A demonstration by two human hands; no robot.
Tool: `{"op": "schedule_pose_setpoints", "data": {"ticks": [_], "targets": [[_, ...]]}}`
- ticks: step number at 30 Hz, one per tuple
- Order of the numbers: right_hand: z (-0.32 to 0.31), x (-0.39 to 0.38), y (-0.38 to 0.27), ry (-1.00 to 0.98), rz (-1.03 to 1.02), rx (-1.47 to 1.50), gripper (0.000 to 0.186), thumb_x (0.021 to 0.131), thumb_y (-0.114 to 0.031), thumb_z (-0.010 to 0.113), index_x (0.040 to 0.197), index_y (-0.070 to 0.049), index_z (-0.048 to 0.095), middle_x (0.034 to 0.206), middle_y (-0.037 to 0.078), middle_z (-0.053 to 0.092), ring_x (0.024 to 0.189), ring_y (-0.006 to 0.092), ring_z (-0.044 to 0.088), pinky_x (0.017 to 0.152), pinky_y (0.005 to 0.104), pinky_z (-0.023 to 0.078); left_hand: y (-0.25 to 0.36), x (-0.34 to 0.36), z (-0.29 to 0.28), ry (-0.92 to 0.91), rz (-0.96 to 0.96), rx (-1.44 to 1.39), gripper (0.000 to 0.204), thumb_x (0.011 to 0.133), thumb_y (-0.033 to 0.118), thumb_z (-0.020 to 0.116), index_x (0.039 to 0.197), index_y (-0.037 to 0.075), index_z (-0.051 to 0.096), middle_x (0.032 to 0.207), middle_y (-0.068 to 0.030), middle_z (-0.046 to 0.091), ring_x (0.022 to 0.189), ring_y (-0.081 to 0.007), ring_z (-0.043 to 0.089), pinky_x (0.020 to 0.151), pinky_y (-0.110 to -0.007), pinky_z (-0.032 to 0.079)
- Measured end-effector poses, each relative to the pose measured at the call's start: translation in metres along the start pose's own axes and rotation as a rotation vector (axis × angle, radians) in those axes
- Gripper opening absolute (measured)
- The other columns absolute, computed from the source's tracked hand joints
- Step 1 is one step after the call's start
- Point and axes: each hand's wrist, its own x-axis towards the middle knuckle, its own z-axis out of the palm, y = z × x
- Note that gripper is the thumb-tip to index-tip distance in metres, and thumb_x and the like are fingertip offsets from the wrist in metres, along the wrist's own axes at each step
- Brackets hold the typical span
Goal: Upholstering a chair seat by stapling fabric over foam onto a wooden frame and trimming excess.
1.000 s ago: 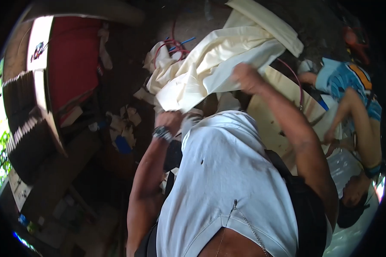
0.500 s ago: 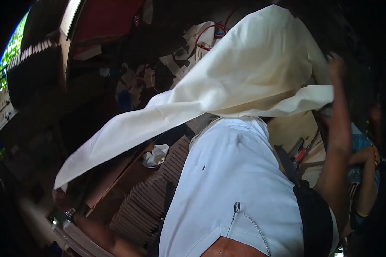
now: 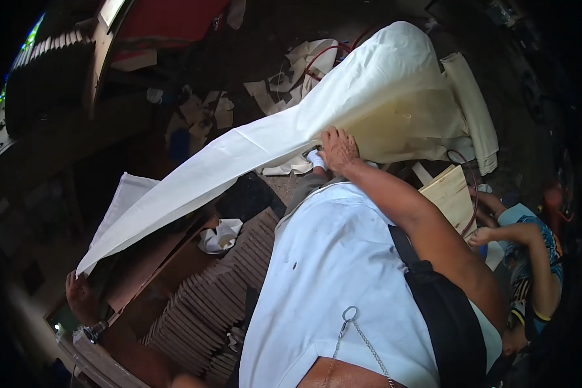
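A large cream sheet, cloth or a thin leather-like material, stretches across in front of me. Its far right part is bunched into a tall rounded fold. At the lower left, my left hand pinches the sheet's pointed corner and holds it out to the side. My right hand is at the sheet's near edge around its middle, fingers curled over the material. A thick cream roll lies beside the sheet's right end.
Ribbed brown stacked pieces stand by my left side, with a crumpled white scrap above them. Cream offcuts litter the dark floor ahead. A co-worker sits at the right, near a wooden board.
My right hand has come from the far right to the sheet's middle edge. The raised sheet has sunk and narrowed, uncovering the roll. My left hand still pinches the corner.
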Motion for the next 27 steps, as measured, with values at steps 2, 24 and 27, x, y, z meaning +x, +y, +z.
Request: {"op": "schedule_pose_setpoints", "data": {"ticks": [2,24,27], "targets": [[0.021,0.010,0.007,0.004,-0.036,0.031,0.035,0.089,-0.039,0.069,0.108,-0.010,0.064,0.107,0.013,0.063,0.106,0.0314,0.062,0.089,0.0470,0.049,-0.006,-0.002,-0.003,-0.006,-0.015,-0.057,0.028,0.103,0.018,0.051,0.114,-0.003,0.066,0.121,-0.0199,0.066,0.108,-0.0382,0.064,0.091,-0.045,0.051],[-0.146,-0.084,0.073,-0.092,0.113,0.289,0.023,0.098,-0.032,0.060,0.097,-0.011,0.069,0.082,0.018,0.070,0.081,0.0406,0.069,0.074,0.0499,0.054,0.637,-0.009,0.230,0.117,0.928,-0.875,0.057,0.088,0.046,0.072,0.120,0.002,0.056,0.105,-0.0202,0.067,0.097,-0.0403,0.066,0.086,-0.049,0.052],[-0.166,-0.094,0.088,0.071,0.032,0.258,0.021,0.097,-0.030,0.061,0.094,-0.010,0.069,0.082,0.016,0.069,0.079,0.0392,0.068,0.073,0.0486,0.054,0.651,-0.020,0.223,-0.320,0.848,-0.796,0.034,0.098,0.041,0.059,0.107,0.008,0.055,0.099,-0.0129,0.070,0.088,-0.0350,0.070,0.074,-0.047,0.054]]}}
